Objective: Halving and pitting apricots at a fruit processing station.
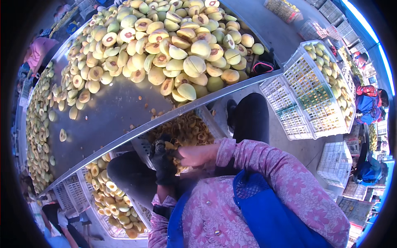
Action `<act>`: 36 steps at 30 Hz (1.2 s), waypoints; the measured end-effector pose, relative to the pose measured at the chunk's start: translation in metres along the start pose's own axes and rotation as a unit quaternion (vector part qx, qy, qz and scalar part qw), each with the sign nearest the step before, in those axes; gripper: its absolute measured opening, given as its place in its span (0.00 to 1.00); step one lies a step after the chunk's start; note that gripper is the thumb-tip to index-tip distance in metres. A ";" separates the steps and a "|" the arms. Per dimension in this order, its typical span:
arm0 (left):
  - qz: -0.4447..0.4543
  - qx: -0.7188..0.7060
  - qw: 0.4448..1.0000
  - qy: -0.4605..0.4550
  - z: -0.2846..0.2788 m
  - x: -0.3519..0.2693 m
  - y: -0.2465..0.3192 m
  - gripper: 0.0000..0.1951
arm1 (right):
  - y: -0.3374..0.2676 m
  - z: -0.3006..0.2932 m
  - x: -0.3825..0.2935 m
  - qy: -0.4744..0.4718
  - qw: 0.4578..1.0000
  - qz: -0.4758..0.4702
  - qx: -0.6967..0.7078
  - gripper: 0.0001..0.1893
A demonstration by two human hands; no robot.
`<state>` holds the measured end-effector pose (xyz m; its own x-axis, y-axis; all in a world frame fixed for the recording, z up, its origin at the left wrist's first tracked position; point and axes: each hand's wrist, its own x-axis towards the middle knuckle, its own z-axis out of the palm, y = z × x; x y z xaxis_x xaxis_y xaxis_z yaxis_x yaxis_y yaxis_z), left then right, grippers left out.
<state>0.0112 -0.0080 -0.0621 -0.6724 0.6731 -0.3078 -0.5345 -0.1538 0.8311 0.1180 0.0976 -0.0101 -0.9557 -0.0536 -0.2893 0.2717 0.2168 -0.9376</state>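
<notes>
My left hand [165,162], in a dark glove, is closed around a yellow piece of stone fruit [169,145], seemingly a peach. Meeting it from the right, my right hand [194,155] has a bare back and curled fingers. Something dark lies at those fingertips; whether it is a tool or a finger covering cannot be told. Below both hands is a crate holding brown-orange pits and scraps [189,128]. Beyond them, a large heap of halved, pale yellow-green fruit [194,66] covers much of a metal table [124,107], many halves showing brown pits or hollows.
The table's raised metal rim [142,127] crosses in front of my knees. A crate of fruit halves [114,204] stands at lower left. Stacked white plastic crates [305,96] with fruit stand at right. A pink-rimmed dark object [263,67] lies in the table corner. Several people work around.
</notes>
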 end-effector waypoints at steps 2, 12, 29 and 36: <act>0.003 0.021 1.000 0.003 -0.003 0.001 -0.003 0.13 | 0.011 -0.002 0.004 -0.052 0.997 0.050 0.007 0.15; 0.013 0.144 0.988 -0.047 0.001 -0.002 0.007 0.13 | -0.003 -0.005 -0.009 -0.090 0.956 0.174 0.218 0.09; 0.020 -0.005 0.984 -0.177 0.008 -0.003 0.001 0.26 | 0.013 0.011 -0.023 -0.170 0.829 0.129 0.517 0.06; 0.209 0.472 0.856 0.026 0.007 -0.022 0.030 0.21 | 0.014 -0.011 -0.055 -0.136 0.829 0.073 0.538 0.08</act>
<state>0.0136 -0.0220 -0.0272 -0.7384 0.6656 0.1084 0.3938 0.2951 0.8705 0.1734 0.1143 -0.0054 -0.8823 -0.3530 -0.3112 0.4662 -0.7463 -0.4751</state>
